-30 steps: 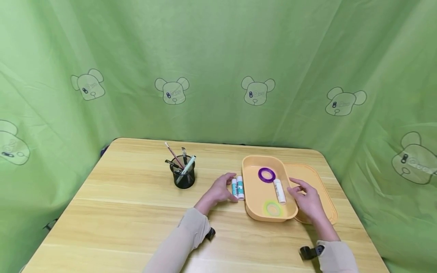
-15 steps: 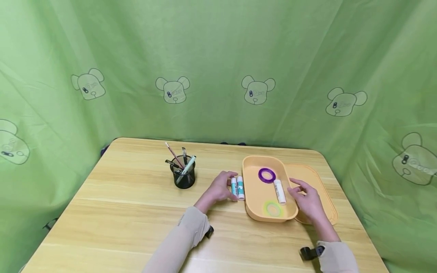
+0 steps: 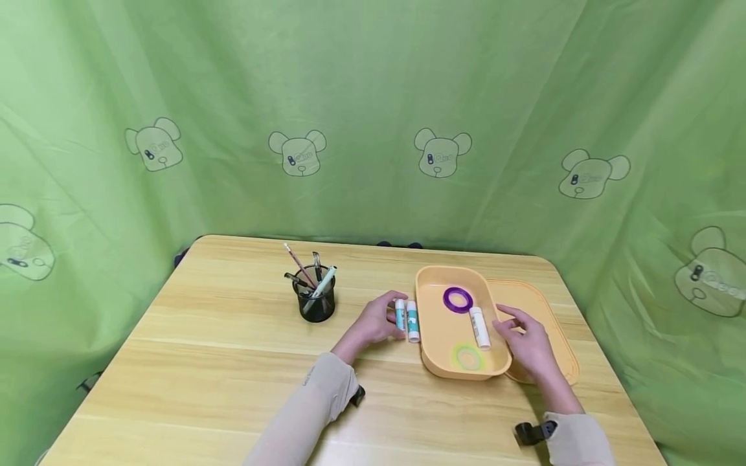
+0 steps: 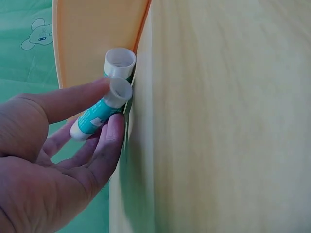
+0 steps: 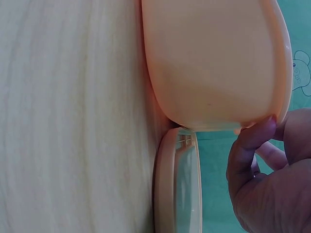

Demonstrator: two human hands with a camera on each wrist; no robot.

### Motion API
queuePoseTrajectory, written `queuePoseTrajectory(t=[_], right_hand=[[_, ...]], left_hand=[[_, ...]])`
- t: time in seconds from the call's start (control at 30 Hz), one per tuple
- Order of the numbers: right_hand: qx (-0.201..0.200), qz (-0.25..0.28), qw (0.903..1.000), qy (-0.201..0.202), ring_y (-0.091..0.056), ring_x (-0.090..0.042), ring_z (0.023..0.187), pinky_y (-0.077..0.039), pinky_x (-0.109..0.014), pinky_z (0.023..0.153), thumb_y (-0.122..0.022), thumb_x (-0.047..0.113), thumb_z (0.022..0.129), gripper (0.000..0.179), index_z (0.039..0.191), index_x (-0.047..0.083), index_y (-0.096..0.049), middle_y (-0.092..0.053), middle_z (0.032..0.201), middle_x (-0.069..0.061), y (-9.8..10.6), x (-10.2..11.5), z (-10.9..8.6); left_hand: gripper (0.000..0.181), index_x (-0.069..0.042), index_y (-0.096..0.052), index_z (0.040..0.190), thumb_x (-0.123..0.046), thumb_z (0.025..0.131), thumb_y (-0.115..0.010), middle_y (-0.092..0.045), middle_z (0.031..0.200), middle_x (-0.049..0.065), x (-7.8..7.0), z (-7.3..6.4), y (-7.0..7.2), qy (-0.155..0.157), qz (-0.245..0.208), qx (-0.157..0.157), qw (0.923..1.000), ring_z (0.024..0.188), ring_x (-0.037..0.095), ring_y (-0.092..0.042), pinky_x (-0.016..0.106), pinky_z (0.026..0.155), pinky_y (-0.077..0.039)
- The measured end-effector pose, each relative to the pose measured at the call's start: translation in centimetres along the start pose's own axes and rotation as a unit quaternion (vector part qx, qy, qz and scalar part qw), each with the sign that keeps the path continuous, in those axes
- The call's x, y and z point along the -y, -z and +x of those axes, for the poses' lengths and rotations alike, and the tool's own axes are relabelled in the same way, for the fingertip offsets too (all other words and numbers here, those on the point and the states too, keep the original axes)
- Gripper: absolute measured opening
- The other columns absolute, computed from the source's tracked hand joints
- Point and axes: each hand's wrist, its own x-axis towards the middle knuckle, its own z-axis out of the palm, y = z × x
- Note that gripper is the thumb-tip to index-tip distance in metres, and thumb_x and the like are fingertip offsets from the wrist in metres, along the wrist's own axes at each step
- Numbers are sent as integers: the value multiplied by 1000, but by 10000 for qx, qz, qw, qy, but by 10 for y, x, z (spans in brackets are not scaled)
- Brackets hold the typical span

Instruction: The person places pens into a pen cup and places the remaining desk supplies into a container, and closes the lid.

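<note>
My left hand pinches a teal and white glue stick between thumb and fingers. In the left wrist view it is tilted, its cap end near a second glue stick. That second one stands between my hand and the orange box. My right hand holds the right rim of the box; in the right wrist view a fingertip touches its outer wall, with the thumb partly hidden at the rim. Inside the box lie a white glue stick, a purple ring and a yellow-green ring.
A matching orange lid lies partly beneath the box's right side. Further left stands a black mesh pen cup with several pens and a pencil. Green curtain hangs behind the wooden table.
The left thumb and fingers have drawn in around the glue stick, which now sits slightly higher and further from its neighbour. My right hand stays at the box rim.
</note>
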Motion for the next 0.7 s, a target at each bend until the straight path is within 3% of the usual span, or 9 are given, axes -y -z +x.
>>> queuePoseTrajectory(t=[0.4, 0.7], right_hand=[[8, -21, 10000, -18, -60, -9, 75, -54, -21, 58, -60, 28, 106, 54, 153, 6, -48, -57, 115, -19, 1, -3, 1], [-51, -74, 9999, 52, -61, -9, 77, -55, -21, 61, -61, 29, 106, 53, 152, 6, -50, -59, 115, -20, 0, -2, 0]], left_hand=[[63, -19, -59, 143, 5, 88, -78, -60, 128, 12, 3, 2, 0, -186, -292, -49, 9994, 93, 14, -63, 24, 71, -57], [62, -17, -62, 140, 5, 85, -80, -60, 120, 11, 5, 6, 1, -152, -992, -160, 9948, 99, 19, -67, 30, 78, -63]])
